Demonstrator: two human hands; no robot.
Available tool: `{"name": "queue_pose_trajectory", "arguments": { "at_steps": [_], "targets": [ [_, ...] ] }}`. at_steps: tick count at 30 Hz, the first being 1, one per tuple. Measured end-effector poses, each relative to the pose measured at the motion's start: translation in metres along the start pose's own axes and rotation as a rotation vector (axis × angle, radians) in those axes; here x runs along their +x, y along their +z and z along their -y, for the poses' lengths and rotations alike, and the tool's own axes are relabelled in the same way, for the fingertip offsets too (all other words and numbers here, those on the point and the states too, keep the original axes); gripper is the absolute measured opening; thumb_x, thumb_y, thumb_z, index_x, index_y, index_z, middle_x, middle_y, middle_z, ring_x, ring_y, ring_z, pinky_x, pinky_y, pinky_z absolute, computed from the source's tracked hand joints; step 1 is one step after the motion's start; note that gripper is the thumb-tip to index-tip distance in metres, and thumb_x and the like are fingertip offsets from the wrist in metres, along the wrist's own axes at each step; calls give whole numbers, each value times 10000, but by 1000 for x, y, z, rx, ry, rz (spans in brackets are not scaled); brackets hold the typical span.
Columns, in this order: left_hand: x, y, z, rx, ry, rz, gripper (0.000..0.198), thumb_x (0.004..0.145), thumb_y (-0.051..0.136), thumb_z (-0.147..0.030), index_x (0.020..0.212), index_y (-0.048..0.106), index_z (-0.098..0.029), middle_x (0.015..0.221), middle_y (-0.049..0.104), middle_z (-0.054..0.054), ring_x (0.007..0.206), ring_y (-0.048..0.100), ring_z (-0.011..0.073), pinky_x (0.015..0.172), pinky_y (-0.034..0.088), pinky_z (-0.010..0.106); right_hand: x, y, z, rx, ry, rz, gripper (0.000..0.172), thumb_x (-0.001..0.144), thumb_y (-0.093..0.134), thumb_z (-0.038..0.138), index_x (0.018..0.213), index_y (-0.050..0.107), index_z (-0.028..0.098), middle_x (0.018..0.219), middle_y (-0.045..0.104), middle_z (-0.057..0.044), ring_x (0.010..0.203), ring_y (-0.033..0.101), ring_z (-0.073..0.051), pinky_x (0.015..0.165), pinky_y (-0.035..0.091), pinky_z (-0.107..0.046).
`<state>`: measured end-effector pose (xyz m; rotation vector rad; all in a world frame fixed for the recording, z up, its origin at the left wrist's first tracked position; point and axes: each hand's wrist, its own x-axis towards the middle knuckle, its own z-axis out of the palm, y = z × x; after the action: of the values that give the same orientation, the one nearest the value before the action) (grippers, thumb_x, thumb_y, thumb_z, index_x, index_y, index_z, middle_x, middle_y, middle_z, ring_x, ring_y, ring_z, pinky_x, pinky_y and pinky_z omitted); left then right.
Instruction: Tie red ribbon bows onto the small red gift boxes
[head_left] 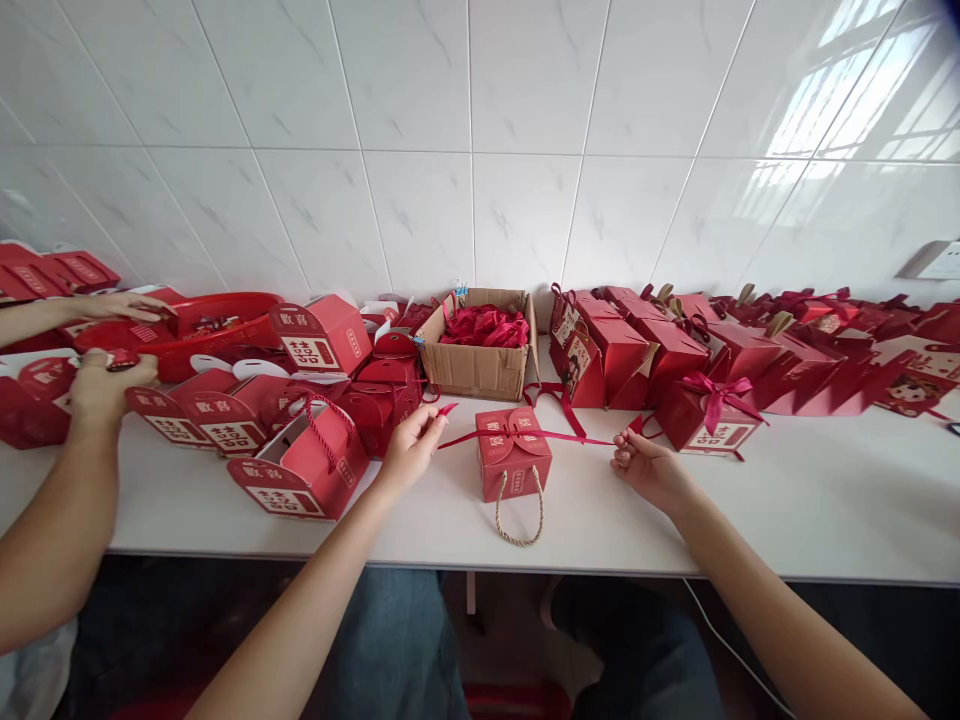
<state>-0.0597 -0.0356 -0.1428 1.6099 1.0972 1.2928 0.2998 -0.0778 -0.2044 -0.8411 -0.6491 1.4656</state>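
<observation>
In front of me on the table stands a small red gift box [514, 462] with a beige rope handle [520, 542] hanging down its near side. A dark red ribbon [564, 436] crosses its top and looks knotted or crossed at the middle. My left hand [413, 440] pinches one end of this ribbon, left of the box. Off to the right, my right hand [651, 466] pinches the other end. Both ribbon halves stretch out nearly straight between my hands. Neither hand touches the box itself.
A cardboard box [480, 370] full of red ribbons stands behind. Finished-looking boxes line the right, the nearest with a bow [716, 400]. Open red boxes [300, 480] crowd the left. A co-worker's hands [105, 385] work there beside a red basin [225, 335].
</observation>
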Motion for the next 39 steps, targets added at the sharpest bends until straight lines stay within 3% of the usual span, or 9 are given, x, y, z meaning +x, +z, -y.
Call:
{"name": "queue_pose_trajectory", "arguments": {
  "at_steps": [9,14,19,25,28,31,39],
  "targets": [
    [-1,-4,0,72,45,-31,189,780,610,-378,698,580,-211,505,413,-49,495,374,118,498,276,234,-7,5,8,-49,-61,-25,120,690,744,298,714,648,230,727,602,1,502,491,-92,551,511,-276],
    [11,-9,-21,29,106,-81,174,784,621,-352,708,581,-201,523,415,-52,482,367,96,488,271,227,-5,23,35,-64,-155,-23,155,663,773,309,715,666,209,742,629,3,538,517,-75,558,506,-226],
    [34,2,-72,-105,169,-52,197,802,595,-392,773,618,-199,571,477,-36,535,473,100,563,409,236,-1,66,80,-131,-294,0,162,684,777,309,714,676,187,817,656,-14,601,558,-86,554,490,-211],
    [57,34,-130,-386,208,-15,224,644,758,-352,769,714,-172,858,704,43,846,633,170,750,505,310,4,150,116,-474,-641,154,184,679,782,338,692,674,190,665,624,19,589,560,-96,617,494,-246],
    [60,47,-141,-371,227,4,221,633,772,-336,769,732,-167,866,728,51,867,651,186,788,497,319,4,187,119,-589,-715,233,218,704,754,381,702,687,173,646,648,8,604,584,-112,649,506,-271],
    [59,54,-143,-341,256,39,229,695,731,-341,838,737,-162,863,736,61,854,667,199,814,499,331,3,209,117,-611,-694,329,236,736,725,401,729,705,166,702,699,-19,671,637,-140,699,525,-296],
    [55,59,-146,-306,329,13,182,731,707,-320,813,715,-157,825,736,59,827,674,188,810,497,311,2,221,114,-635,-674,375,246,749,711,422,759,730,177,741,721,-23,717,661,-149,751,535,-312]
  ]
}}
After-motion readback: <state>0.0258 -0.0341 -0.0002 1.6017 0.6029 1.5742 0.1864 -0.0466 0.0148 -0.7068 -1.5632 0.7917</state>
